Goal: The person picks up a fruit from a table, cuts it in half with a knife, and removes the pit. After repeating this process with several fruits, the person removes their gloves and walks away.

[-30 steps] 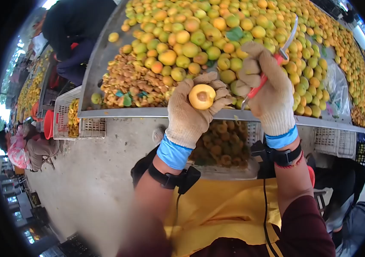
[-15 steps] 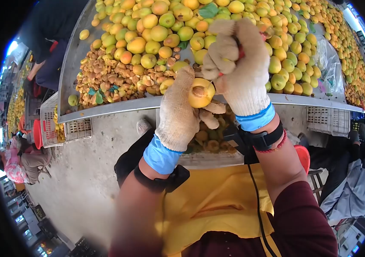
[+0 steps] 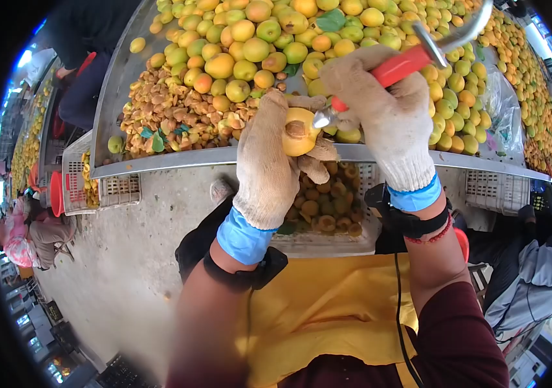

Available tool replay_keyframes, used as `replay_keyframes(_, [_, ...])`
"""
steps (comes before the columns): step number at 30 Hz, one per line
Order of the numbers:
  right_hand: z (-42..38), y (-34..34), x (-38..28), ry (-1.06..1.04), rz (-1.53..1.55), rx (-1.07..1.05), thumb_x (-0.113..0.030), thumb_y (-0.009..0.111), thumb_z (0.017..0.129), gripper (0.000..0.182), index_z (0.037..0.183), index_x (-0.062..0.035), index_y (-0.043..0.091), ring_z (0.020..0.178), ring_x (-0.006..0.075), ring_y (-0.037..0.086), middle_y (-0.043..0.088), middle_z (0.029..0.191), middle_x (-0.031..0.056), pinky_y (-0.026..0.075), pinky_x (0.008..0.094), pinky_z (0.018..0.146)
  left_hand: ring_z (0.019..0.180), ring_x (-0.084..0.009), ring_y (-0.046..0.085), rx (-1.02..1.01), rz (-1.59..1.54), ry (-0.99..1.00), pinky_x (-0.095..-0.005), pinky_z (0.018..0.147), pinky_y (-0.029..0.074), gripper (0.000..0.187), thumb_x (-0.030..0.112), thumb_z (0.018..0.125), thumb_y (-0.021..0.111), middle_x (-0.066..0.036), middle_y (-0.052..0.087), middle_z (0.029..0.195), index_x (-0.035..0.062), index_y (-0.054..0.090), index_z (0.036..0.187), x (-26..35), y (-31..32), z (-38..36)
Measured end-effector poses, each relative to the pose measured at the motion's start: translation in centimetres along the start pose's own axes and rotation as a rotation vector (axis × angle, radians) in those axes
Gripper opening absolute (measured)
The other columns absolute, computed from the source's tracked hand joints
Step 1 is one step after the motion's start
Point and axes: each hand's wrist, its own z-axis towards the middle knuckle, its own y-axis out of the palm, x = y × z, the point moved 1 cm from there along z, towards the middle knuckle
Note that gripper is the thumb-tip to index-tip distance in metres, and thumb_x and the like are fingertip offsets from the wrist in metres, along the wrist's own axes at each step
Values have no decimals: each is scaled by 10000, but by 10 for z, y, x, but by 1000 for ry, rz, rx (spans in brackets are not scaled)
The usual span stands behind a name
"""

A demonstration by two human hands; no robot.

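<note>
My left hand (image 3: 266, 161), in a beige knit glove over a blue one, grips a yellow apricot (image 3: 300, 132). A cut opening faces up, showing the brown pit inside. My right hand (image 3: 392, 113), gloved the same way, is closed around a red-handled pitting tool (image 3: 402, 66). The tool's curved metal end points up and right; its small metal tip (image 3: 323, 118) is at the right edge of the apricot. Behind my hands, whole apricots (image 3: 250, 48) are heaped on a metal table (image 3: 214, 157), beside a pile of brown pits and scraps (image 3: 179, 113).
Below the table edge, a white crate (image 3: 328, 244) holds several apricots. Other crates stand at left (image 3: 121, 191) and right (image 3: 496, 191). A clear plastic bag (image 3: 502, 107) lies on the table. Other people sit or stand on both sides.
My right hand has turned and shifted right and down, bringing the tool into fuller view with its tip at the apricot. My left hand still holds the apricot in nearly the same place.
</note>
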Motion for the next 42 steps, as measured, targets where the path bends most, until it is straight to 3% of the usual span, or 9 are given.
replay_keyframes(12, [-9,11,18,-107,18,-13,-141,727,980,157,1053,-4,701,874,117,705,746,922,55,567,266,791,591,-199,681,107,157,79,-281,403,498,520,495,1064,488,-95,649,822,-1,623,1149,0,2,-2])
replay_keyframes(15, [-13,14,18,-75,235,-24,-177,724,994,211,1117,-8,696,789,97,694,756,956,65,556,241,690,555,-173,659,147,272,106,-271,389,480,496,486,1058,504,-66,617,761,10,629,1115,4,4,-6])
replay_keyframes(17, [-14,16,12,210,294,-63,-210,715,1006,248,1152,-12,683,696,81,676,765,944,71,517,217,570,539,-160,648,150,348,155,-265,382,469,485,483,1056,512,-53,603,736,15,629,1101,4,2,-6])
replay_keyframes(22, [-20,34,23,165,312,77,-237,728,980,215,1014,-26,701,607,68,634,741,824,39,470,214,496,507,-134,615,115,437,361,-249,375,438,415,429,1068,484,-23,591,724,42,633,1065,-7,-10,0])
replay_keyframes(28, [-19,35,28,35,253,24,-256,763,939,229,890,-36,723,584,55,610,708,733,8,466,222,504,500,-139,597,305,438,204,-261,369,420,365,393,1068,480,-31,582,731,59,626,1081,1,9,-8])
replay_keyframes(34, [-15,28,24,136,395,-19,-237,758,946,207,904,-36,733,573,60,609,715,753,6,463,225,489,493,-191,599,141,128,-82,-275,331,344,349,393,1060,464,-55,605,753,76,572,962,3,-17,13])
replay_keyframes(36, [-11,18,9,132,201,-278,-164,672,1018,195,1150,-23,694,642,71,651,751,848,36,443,206,465,484,-193,585,145,125,-57,-275,329,319,365,402,1063,459,-71,625,769,73,567,950,6,-17,13])
replay_keyframes(40, [-11,-10,-6,-101,-44,-267,-90,668,988,216,1198,-45,694,617,85,635,734,822,32,421,213,456,532,-192,576,119,171,22,-270,386,324,435,443,1074,447,-144,698,862,47,607,990,18,-8,3])
replay_keyframes(42, [-6,-18,6,-387,-398,-80,-116,653,977,257,1221,-66,715,857,187,699,743,1000,57,534,291,688,600,-199,603,80,164,21,-264,439,364,468,456,1077,439,-166,708,885,33,638,1069,19,-5,-1])
